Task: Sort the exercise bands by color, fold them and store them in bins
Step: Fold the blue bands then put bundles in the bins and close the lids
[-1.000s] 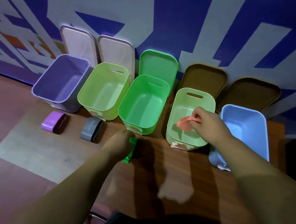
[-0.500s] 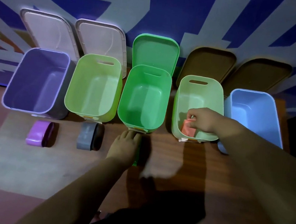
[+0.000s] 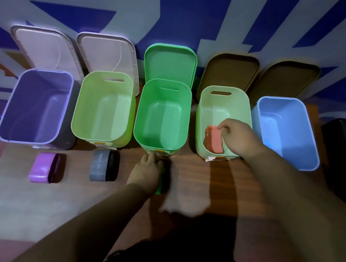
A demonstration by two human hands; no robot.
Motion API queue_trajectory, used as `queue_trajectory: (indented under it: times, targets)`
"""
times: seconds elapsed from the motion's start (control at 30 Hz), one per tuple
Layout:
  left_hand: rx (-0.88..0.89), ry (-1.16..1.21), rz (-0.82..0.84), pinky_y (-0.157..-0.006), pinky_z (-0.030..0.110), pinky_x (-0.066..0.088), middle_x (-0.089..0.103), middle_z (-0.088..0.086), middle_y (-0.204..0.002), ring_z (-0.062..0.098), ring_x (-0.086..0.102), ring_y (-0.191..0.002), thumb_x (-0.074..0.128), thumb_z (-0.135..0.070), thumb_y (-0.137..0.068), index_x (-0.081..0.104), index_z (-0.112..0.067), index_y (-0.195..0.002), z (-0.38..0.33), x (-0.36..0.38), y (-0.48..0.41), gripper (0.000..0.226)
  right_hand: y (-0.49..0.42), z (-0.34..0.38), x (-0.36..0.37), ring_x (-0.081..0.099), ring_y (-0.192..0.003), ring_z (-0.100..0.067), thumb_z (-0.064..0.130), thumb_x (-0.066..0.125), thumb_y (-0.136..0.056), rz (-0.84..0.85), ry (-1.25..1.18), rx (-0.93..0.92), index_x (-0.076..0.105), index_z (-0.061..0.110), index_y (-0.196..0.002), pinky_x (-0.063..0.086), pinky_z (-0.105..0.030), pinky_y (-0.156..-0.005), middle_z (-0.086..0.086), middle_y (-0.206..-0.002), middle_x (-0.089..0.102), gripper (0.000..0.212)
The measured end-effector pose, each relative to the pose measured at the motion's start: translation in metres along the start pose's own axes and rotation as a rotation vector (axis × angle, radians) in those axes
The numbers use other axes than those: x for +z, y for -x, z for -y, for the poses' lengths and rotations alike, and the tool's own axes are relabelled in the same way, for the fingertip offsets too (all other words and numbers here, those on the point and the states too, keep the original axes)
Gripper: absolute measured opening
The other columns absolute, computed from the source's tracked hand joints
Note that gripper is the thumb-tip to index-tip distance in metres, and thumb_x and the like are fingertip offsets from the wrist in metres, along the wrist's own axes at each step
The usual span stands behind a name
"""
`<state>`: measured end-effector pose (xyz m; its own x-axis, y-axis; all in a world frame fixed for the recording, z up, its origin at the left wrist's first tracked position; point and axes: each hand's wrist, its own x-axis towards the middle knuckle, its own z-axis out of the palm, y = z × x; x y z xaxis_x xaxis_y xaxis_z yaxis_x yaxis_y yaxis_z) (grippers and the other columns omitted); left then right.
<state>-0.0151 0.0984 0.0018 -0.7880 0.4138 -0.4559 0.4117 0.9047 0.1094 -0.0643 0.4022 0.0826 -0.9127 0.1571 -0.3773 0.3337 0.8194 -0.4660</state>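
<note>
Blue-and-white wall graphics back a wooden table (image 3: 193,184) where five open bins stand in a row, lids propped behind. From my remote seat, the right hand (image 3: 237,138) reaches into the pale green bin (image 3: 200,121), fingertips pinched on the top edge of a folded pink band (image 3: 213,140) lying near its front wall. The left hand (image 3: 146,172) rests palm-down on a green band (image 3: 159,191), long axis running toward the green bin (image 3: 141,112) directly ahead; whether it grips I cannot tell. Purple band (image 3: 40,166) and grey band (image 3: 99,168) wait leftward. Grey carries print, unreadable.
</note>
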Motion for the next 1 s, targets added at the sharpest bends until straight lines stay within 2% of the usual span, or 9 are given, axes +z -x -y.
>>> queue_trajectory:
  times: [0.17, 0.3, 0.37, 0.47, 0.53, 0.63, 0.73, 0.83, 1.0]
  targets:
    - [-0.032, 0.145, 0.097, -0.089, 0.047, 0.058, 0.062, 0.012, -0.134, 0.035, 0.066, -0.113, 0.06, -0.018, -0.098, 0.051, -0.025, -0.144, -0.007, -0.013, 0.007, 0.047, 0.024, 0.004, -0.008, 0.064, -0.109, -0.017, 0.016, 0.049, -0.108, -0.104, -0.101, -0.103, 0.076, 0.023, -0.113, 0.048, -0.029, -0.093, 0.004, -0.118, 0.073, 0.028]
    - [0.069, 0.389, -0.007, -0.076, 0.028, 0.044, 0.074, 0.007, -0.11, 0.029, 0.069, -0.098, 0.074, -0.014, -0.09, 0.072, -0.014, -0.117, -0.021, -0.048, 0.023, 0.028, 0.047, 0.01, -0.017, 0.065, -0.106, -0.009, 0.022, 0.056, -0.106, -0.063, -0.219, -0.253, 0.077, 0.025, -0.11, 0.051, -0.029, -0.093, 0.011, -0.112, 0.074, 0.021]
    - [0.036, 0.737, -0.053, -0.076, 0.033, 0.05, 0.074, 0.007, -0.097, 0.024, 0.069, -0.088, 0.081, -0.01, -0.087, 0.072, -0.009, -0.104, -0.034, -0.071, 0.034, 0.019, 0.059, 0.012, -0.019, 0.065, -0.105, -0.003, 0.035, 0.063, -0.103, 0.068, -0.322, -0.301, 0.076, 0.029, -0.114, 0.053, -0.029, -0.094, 0.016, -0.112, 0.073, 0.018]
    - [-0.048, 1.378, -0.113, -0.084, 0.037, 0.058, 0.073, 0.01, -0.093, 0.02, 0.069, -0.087, 0.079, -0.001, -0.09, 0.065, -0.004, -0.106, -0.057, -0.097, 0.047, 0.021, 0.073, 0.016, -0.017, 0.066, -0.107, -0.003, 0.073, 0.072, -0.084, 0.344, -0.382, -0.302, 0.068, 0.036, -0.131, 0.058, -0.036, -0.095, 0.018, -0.118, 0.067, 0.059]
    - [-0.055, 1.612, -0.169, -0.093, 0.041, 0.058, 0.072, 0.015, -0.1, 0.026, 0.069, -0.094, 0.079, -0.002, -0.088, 0.063, -0.003, -0.111, -0.07, -0.108, 0.051, 0.028, 0.075, 0.018, -0.016, 0.066, -0.084, -0.015, 0.081, 0.079, -0.069, 0.422, -0.463, -0.279, 0.068, 0.041, -0.124, 0.058, -0.046, -0.078, 0.006, -0.103, 0.07, 0.069]
    - [-0.121, 1.802, -0.245, -0.104, 0.048, 0.057, 0.073, 0.025, -0.12, 0.038, 0.073, -0.112, 0.074, -0.001, -0.093, 0.061, 0.003, -0.124, -0.08, -0.112, 0.055, 0.034, 0.076, 0.023, -0.024, 0.052, -0.076, -0.027, 0.078, 0.089, -0.061, 0.479, -0.659, -0.221, 0.071, 0.041, -0.112, 0.043, -0.045, -0.071, -0.014, -0.088, 0.06, 0.065]
    - [-0.195, 1.848, -0.289, -0.107, 0.051, 0.056, 0.072, 0.025, -0.127, 0.041, 0.07, -0.12, 0.071, -0.001, -0.097, 0.057, 0.004, -0.133, -0.08, -0.105, 0.06, 0.039, 0.08, 0.033, -0.028, 0.062, -0.068, -0.008, 0.053, 0.09, -0.079, 0.416, -0.538, -0.315, 0.072, 0.034, -0.11, 0.047, -0.033, -0.073, 0.013, -0.077, 0.069, 0.04]
    - [-0.164, 1.909, -0.288, -0.105, 0.048, 0.057, 0.074, 0.021, -0.125, 0.037, 0.072, -0.118, 0.07, 0.0, -0.097, 0.06, 0.001, -0.134, -0.074, -0.098, 0.067, 0.038, 0.078, 0.046, -0.026, 0.066, -0.088, -0.007, 0.043, 0.086, -0.087, 0.237, -0.389, -0.328, 0.073, 0.033, -0.108, 0.049, -0.028, -0.075, 0.014, -0.093, 0.071, 0.027]
    - [-0.167, 1.872, -0.242, -0.098, 0.038, 0.056, 0.076, 0.012, -0.115, 0.026, 0.072, -0.107, 0.072, -0.007, -0.098, 0.064, -0.002, -0.13, -0.045, -0.083, 0.074, 0.033, 0.068, 0.075, -0.017, 0.065, -0.103, -0.014, 0.038, 0.083, -0.091, 0.145, -0.277, -0.364, 0.069, 0.031, -0.116, 0.052, -0.032, -0.083, 0.004, -0.114, 0.068, 0.03]
